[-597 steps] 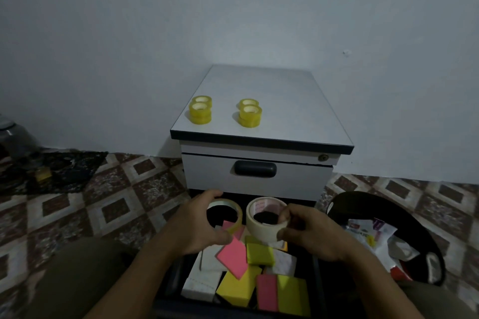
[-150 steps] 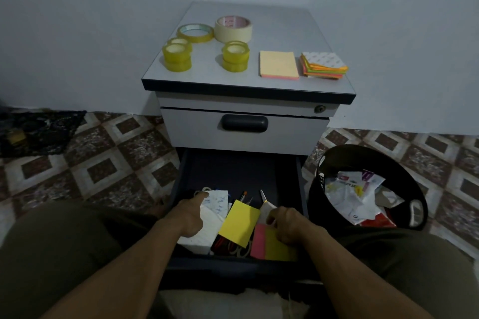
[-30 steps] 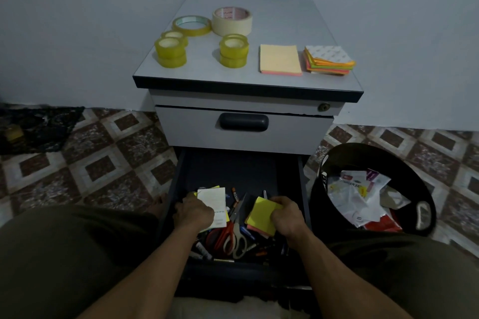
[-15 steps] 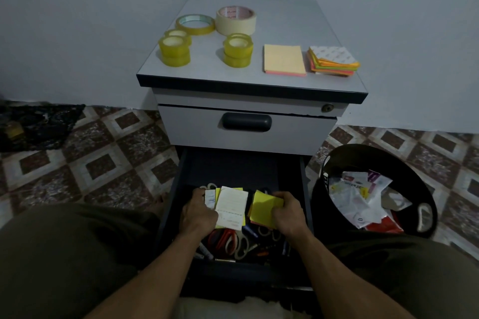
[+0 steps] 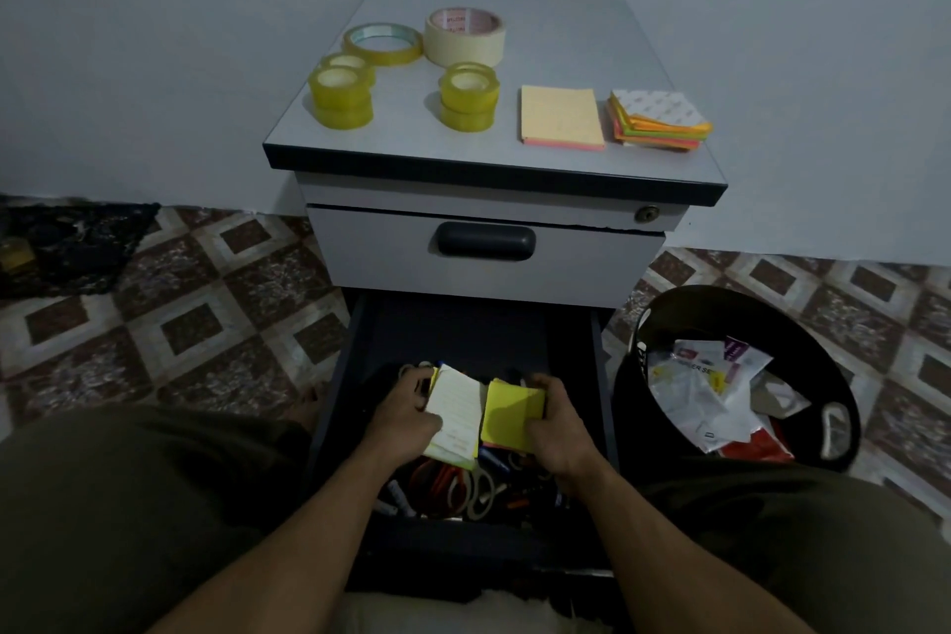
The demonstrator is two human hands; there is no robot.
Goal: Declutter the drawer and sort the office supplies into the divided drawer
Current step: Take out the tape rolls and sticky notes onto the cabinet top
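Dim overall, with a cool bluish cast. Brightest on the cabinet's top surface (image 5: pixel 566 16) and the wall (image 5: pixel 154 41). Soft shadows leftward of the tape rolls (image 5: pixel 340 97). Murky inside the open drawer (image 5: pixel 463 330). Wide-angle bending toward the edges, slightly soft throughout.

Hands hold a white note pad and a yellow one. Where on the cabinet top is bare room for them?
Grey cabinet top: bare across the back right, behind the pale yellow note pad and multicoloured note stack, right of the cream masking-tape roll. Left half is crowded with yellow tape rolls.
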